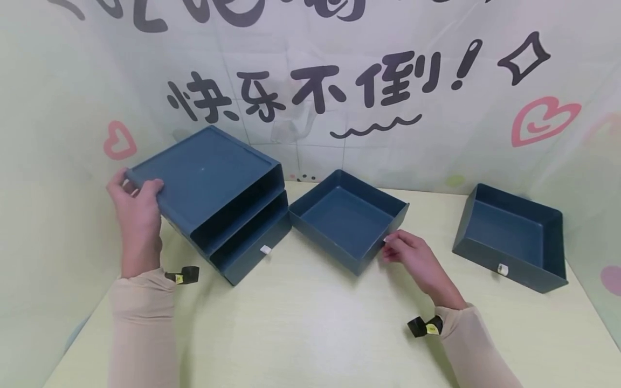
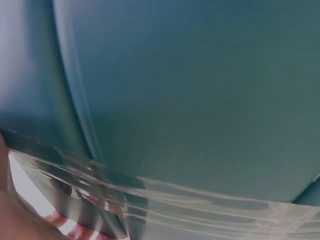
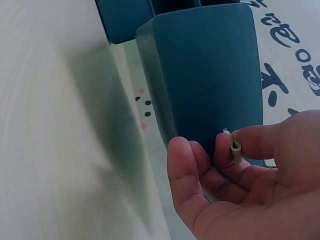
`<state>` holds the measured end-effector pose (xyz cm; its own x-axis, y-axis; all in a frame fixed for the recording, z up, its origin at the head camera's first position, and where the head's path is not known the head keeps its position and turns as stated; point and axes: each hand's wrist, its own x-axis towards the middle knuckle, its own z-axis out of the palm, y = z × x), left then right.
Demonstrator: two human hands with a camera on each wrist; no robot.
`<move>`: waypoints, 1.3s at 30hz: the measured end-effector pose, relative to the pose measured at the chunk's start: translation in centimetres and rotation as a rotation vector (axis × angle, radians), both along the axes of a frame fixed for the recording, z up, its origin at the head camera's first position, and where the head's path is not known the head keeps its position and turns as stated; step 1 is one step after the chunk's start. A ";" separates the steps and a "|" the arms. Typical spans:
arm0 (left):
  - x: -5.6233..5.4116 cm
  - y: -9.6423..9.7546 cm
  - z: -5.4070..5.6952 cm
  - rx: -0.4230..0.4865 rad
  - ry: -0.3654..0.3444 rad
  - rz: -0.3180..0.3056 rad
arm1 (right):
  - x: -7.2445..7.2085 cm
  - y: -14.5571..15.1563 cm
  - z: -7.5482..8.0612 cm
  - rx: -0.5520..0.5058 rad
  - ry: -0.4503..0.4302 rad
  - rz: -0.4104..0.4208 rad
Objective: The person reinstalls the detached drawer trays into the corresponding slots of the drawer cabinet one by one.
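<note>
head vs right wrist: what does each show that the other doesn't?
Head only: the left hand gripping the dark blue plastic drawer cabinet at its corner, and a second dark blue drawer lying apart at the right of the pale table.
Right wrist only: the small beige pull tab pinched between thumb and fingers.
Both: the right hand at the front of the middle dark blue drawer.

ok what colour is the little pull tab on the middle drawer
Pale beige pull tab on the dark blue plastic drawer; right wrist view shows it best.
</note>
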<state>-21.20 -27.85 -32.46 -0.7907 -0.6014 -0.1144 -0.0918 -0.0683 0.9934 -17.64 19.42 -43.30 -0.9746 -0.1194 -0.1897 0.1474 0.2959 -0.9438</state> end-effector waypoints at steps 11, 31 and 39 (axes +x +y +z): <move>0.1 0.4 -0.2 -0.016 0.068 0.027 | 1.1 0.9 1.5 -0.049 0.039 0.065; 0.3 1.5 -0.1 -0.030 0.093 0.034 | 2.5 0.7 3.3 -0.049 0.076 0.173; 0.2 1.3 -0.3 -0.031 0.111 0.038 | 3.0 0.1 3.5 -0.070 0.076 0.208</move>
<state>-20.98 -26.58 -32.73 -0.7739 -0.6333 -0.0084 0.0208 -0.0387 0.9990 -14.63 19.51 -39.77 -0.9386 -0.3299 -0.1008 0.0178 0.2456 -0.9692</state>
